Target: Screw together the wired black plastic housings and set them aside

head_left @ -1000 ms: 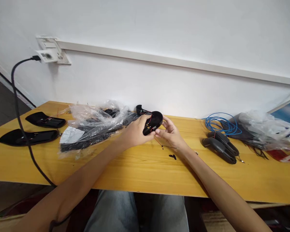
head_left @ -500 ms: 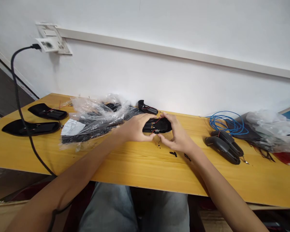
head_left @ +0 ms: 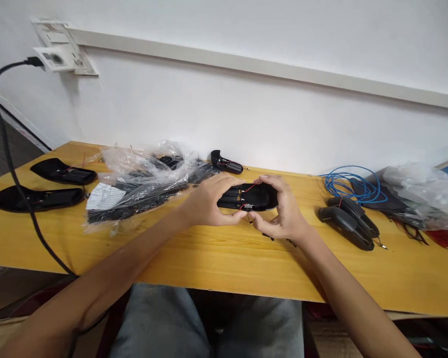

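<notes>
Between my hands, above the wooden table, is a black plastic casing with its hollow side up. Inside it show dark cylinders, probably batteries, thin red wires and a small metal part near its front edge. My left hand grips the casing's left end, thumb along the near edge and fingers over the far edge. At the right end, my right hand curls around the rim, thumb at the near side. Small black pieces lie on the table just below my right hand, partly hidden by it.
Similar open casings lie at the left and by the wall. Clear plastic bags of black parts sit left of my hands. At right are closed black casings, a blue cable coil and plastic bags. A black cord hangs at left.
My hands and the casing have shifted slightly to the right, and the casing looks a little nearer. The grip stays on both ends. The camera view has also moved slightly.
</notes>
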Available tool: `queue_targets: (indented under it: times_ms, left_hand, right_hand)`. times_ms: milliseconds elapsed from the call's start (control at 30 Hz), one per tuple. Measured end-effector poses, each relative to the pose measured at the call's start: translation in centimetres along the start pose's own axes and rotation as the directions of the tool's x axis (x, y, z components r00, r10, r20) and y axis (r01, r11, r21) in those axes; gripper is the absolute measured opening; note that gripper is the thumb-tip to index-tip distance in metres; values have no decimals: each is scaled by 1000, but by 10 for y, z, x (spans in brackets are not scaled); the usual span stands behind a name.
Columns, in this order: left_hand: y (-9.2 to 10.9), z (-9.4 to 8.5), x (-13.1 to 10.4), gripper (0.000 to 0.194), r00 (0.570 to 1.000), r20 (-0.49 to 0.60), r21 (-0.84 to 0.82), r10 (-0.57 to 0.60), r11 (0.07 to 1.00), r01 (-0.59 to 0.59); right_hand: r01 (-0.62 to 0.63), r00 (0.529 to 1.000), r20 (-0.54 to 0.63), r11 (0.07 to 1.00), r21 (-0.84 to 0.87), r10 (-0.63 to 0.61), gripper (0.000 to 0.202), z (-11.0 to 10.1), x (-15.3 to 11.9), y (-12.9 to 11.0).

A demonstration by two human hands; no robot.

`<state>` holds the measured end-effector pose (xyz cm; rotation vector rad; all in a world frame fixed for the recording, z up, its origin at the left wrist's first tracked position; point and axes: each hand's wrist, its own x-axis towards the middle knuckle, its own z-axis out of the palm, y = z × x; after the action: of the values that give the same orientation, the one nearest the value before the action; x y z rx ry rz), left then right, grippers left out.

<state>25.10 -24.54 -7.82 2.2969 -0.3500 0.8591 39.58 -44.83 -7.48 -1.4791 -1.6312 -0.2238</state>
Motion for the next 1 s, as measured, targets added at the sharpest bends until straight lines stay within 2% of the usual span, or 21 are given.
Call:
queue_targets:
  times_ms: [133, 233, 367, 433, 533, 633, 800, 1000]
  left_hand:
    - [3, 3, 0, 46, 999, -30, 2, -31, 1000, 31]
    - [1, 4, 0, 43, 996, 0, -23, -89, 996, 89]
    - [-7, 7, -1, 50, 987, 20, -18, -161, 987, 161]
    - [-9, 11, -2, 54, 985, -29, 1, -171, 985, 171]
    - [-9, 18, -3, 52, 976, -89, 22, -197, 980, 199]
    - [-6, 23, -4, 52, 959, -99, 18, -265, 963, 268]
    - [-2, 29, -5, 50, 926, -76, -28, -369, 930, 367]
    - [1, 34, -4, 41, 881, -112, -32, -460, 888, 459]
  right_hand:
    - [-33, 999, -5, 999, 17, 33, 88, -2, 0, 1]
    - [-57, 997, 43, 998, 30, 56, 92, -3, 0, 7]
    - [-196, 980, 42, 975, 101, 193, 97, 6, -4, 10]
    - [-333, 941, 14, 923, 194, 337, 93, 17, -8, 9]
    - [-543, 821, 39, 756, 367, 570, 72, 36, -13, 7]
    - [-618, 733, 58, 628, 473, 678, 57, 51, -16, 7]
    - [-642, 669, 18, 564, 519, 743, 49, 60, -16, 7]
    - [-640, 628, -1, 517, 569, 778, 44, 66, -15, 3]
